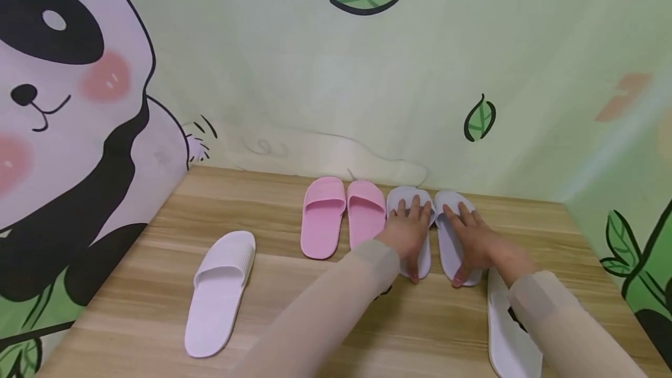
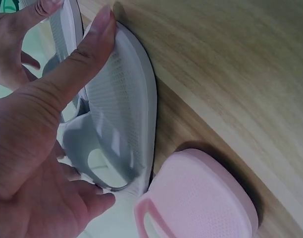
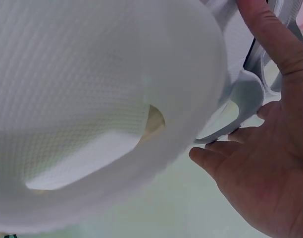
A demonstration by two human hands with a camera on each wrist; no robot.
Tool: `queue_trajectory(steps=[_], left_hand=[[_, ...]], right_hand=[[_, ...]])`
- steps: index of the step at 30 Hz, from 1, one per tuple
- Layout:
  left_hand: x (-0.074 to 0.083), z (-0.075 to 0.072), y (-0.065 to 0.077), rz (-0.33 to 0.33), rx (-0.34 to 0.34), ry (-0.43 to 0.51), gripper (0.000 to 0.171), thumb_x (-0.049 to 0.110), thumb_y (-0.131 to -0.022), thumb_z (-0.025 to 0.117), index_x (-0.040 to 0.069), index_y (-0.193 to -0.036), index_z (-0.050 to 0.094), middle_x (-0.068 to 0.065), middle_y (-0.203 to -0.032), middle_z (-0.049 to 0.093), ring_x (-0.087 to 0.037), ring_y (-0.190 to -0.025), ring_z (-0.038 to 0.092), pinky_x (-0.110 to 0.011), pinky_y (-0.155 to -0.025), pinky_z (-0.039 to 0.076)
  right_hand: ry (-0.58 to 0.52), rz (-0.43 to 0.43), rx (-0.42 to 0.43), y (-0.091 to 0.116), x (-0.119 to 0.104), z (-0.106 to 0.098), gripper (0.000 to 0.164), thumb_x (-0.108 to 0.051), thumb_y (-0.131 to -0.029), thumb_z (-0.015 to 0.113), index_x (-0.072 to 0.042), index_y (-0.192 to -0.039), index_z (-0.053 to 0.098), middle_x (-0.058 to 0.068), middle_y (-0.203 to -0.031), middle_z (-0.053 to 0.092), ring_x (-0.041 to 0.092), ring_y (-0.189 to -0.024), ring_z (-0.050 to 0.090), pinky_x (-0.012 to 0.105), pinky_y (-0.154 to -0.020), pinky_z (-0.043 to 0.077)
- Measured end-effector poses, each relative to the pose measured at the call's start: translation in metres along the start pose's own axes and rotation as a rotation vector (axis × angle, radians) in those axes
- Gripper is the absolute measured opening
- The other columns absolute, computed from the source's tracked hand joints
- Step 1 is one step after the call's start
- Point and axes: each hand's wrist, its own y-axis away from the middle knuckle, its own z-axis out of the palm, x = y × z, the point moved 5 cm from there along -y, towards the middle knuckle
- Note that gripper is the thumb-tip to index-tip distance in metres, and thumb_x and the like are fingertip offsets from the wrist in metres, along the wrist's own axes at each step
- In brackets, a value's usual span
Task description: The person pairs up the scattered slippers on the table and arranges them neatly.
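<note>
Two light grey slippers stand side by side near the back wall, toes toward it. My left hand lies over the left grey slipper, fingers spread on its strap and thumb toward the heel. The left wrist view shows that thumb stretched along the slipper's sole. My right hand rests on the right grey slipper in the same way, its fingers extended. In the right wrist view this hand is beside the grey strap, partly behind a white slipper.
Left of the grey pair stand two pink slippers. One white slipper lies on the wooden surface at the left. Another white slipper lies partly under my right forearm. A panda-printed wall covering encloses the back and sides.
</note>
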Motion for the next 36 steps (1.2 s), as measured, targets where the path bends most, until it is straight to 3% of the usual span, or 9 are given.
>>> queue_trajectory(steps=[11,14,20,25,31,36], left_hand=[[0.007,-0.003,0.004,0.048,-0.005,-0.06,0.155,0.062,-0.056,0.097,0.022,-0.168,-0.003,-0.012,-0.176,-0.001,-0.035,-0.161,0.018,-0.042,-0.127,0.031],[0.004,-0.004,0.007,0.053,-0.008,-0.03,0.151,0.062,-0.06,0.095,0.022,-0.168,-0.001,-0.012,-0.176,0.001,-0.036,-0.16,0.018,-0.042,-0.127,0.03],[-0.006,-0.005,0.014,0.078,0.016,0.061,0.145,0.066,-0.062,0.092,0.021,-0.168,0.005,-0.012,-0.176,0.005,-0.038,-0.16,0.019,-0.046,-0.128,0.028],[-0.016,-0.007,0.029,0.104,0.043,0.088,0.139,0.07,-0.066,0.087,0.023,-0.168,0.006,-0.011,-0.176,0.009,-0.04,-0.159,0.021,-0.05,-0.128,0.028],[-0.028,-0.011,0.053,0.12,0.019,0.038,0.132,0.074,-0.072,0.081,0.023,-0.169,0.006,-0.009,-0.176,0.009,-0.038,-0.16,0.02,-0.05,-0.129,0.026],[-0.041,-0.011,0.069,0.12,0.005,0.056,0.131,0.074,-0.073,0.08,0.025,-0.169,0.005,-0.007,-0.176,0.008,-0.037,-0.161,0.017,-0.051,-0.13,0.021]], right_hand=[[0.011,-0.011,0.012,0.008,-0.002,0.0,0.156,-0.045,-0.05,0.103,-0.004,-0.165,0.005,0.042,-0.165,-0.001,0.069,-0.148,0.006,0.081,-0.115,0.018],[-0.018,-0.023,0.014,0.011,-0.004,-0.002,0.151,-0.045,-0.056,0.101,-0.004,-0.165,0.006,0.04,-0.166,0.0,0.068,-0.148,0.006,0.08,-0.116,0.016],[-0.06,-0.086,0.099,0.022,-0.011,-0.013,0.129,-0.043,-0.072,0.093,0.002,-0.163,0.013,0.041,-0.165,0.007,0.068,-0.147,0.013,0.08,-0.114,0.022],[-0.088,-0.119,0.134,0.033,-0.015,-0.021,0.118,-0.043,-0.08,0.087,0.004,-0.162,0.017,0.04,-0.165,0.011,0.066,-0.147,0.017,0.079,-0.113,0.026],[-0.117,-0.118,0.133,0.047,-0.018,-0.024,0.116,-0.047,-0.082,0.085,0.001,-0.164,0.018,0.036,-0.167,0.011,0.063,-0.148,0.018,0.078,-0.113,0.028],[-0.136,-0.129,0.151,0.06,-0.018,-0.025,0.115,-0.046,-0.082,0.086,0.001,-0.163,0.019,0.036,-0.167,0.011,0.062,-0.148,0.019,0.076,-0.113,0.029]])
